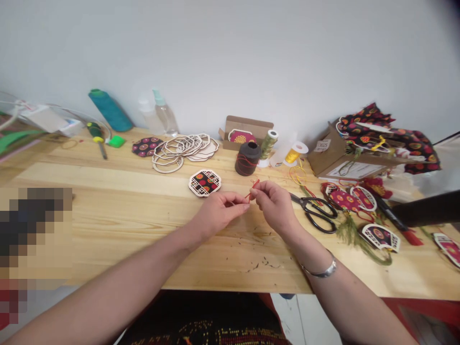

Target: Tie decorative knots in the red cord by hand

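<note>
Between my two hands, over the middle of the table, is a short red cord (255, 184). My left hand (227, 209) pinches its lower end between thumb and fingertips. Closed on the cord from the other side, my right hand (272, 202) wears a silver bracelet at the wrist. An octagonal ornament (204, 183) with patterned dark cloth and a pale wooden frame lies just beyond my left hand. Behind the hands stands a dark spool (247, 158) with red thread round it. Black-handled scissors (318, 213) lie to the right of my right hand.
Wooden frames (185, 151) are piled behind the ornament. A cardboard box (334, 153) with patterned cloth stands at the back right, finished ornaments (380, 238) in front. Green and yellow thread spools, bottles (165, 115), a teal cone (111, 111) and a screwdriver (98, 139) line the back.
</note>
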A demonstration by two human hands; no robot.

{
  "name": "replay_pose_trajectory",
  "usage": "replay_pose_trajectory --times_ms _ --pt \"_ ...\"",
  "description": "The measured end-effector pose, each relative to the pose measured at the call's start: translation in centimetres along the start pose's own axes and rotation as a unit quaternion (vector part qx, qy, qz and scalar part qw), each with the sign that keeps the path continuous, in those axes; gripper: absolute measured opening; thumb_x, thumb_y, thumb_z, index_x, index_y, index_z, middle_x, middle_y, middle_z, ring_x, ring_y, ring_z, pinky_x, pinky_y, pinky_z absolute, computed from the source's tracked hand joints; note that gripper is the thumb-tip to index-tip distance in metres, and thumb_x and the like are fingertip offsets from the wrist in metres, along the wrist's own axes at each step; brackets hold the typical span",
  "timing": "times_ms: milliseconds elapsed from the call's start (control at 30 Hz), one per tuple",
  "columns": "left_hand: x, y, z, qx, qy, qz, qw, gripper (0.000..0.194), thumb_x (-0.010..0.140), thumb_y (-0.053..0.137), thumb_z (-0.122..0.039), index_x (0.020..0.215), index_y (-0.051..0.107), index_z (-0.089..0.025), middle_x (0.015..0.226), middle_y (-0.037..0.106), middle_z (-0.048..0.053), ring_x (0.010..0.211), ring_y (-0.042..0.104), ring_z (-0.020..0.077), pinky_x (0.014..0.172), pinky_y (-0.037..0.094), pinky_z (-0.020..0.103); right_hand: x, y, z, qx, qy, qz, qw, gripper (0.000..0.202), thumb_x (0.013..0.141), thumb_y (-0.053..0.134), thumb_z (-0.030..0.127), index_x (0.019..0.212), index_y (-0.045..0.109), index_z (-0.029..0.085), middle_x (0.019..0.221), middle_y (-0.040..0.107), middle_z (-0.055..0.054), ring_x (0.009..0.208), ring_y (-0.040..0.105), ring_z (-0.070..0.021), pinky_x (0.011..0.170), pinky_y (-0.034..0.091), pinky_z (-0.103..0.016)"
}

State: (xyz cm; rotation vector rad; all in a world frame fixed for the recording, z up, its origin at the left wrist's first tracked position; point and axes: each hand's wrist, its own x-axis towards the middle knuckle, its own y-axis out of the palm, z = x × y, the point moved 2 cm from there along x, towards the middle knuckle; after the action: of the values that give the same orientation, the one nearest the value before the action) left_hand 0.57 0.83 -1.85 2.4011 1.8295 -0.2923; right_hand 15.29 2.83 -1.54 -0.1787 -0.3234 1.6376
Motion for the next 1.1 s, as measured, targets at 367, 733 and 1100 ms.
replay_pose_trajectory --times_ms 367,733,1100 --pt "0.0 0.1 -0.2 0.140 0.093 -0.030 0.985 0.016 0.075 0.060 -0.027 0.071 0.072 -0.017 0.061 0.057 -0.002 0.056 0.045 0.0100 0.053 0.033 0.022 -0.6 0.8 0.6 0.255 0.136 0.067 0.955 0.025 0.070 0.064 0.036 0.067 0.048 0.017 0.056 0.054 0.004 0.042 0.030 -0.0034 0.041 0.023 -0.020" --pt "-0.2 -0.3 -0.3 0.160 0.146 -0.102 0.971 0.016 0.075 0.060 -0.030 0.070 0.065 -0.015 0.101 0.059 0.010 0.091 0.057 0.0196 0.076 0.044 0.030 -0.4 0.7 0.5 0.243 0.114 0.061 0.961 0.024 0.071 0.064 0.034 0.066 0.048 0.017 0.054 0.045 0.007 0.043 0.034 -0.0033 0.042 0.025 -0.019" --pt "-0.3 0.3 0.0 -0.016 0.125 -0.021 0.992 0.031 0.080 0.055 -0.023 0.109 0.055 -0.014 0.105 0.064 0.010 0.093 0.061 0.0182 0.083 0.048 0.033 -0.5 0.8 0.2 0.135 0.075 0.062 0.986 0.016 0.073 0.059 0.029 0.066 0.052 0.017 0.054 0.047 0.005 0.046 0.037 -0.0058 0.045 0.028 -0.021"
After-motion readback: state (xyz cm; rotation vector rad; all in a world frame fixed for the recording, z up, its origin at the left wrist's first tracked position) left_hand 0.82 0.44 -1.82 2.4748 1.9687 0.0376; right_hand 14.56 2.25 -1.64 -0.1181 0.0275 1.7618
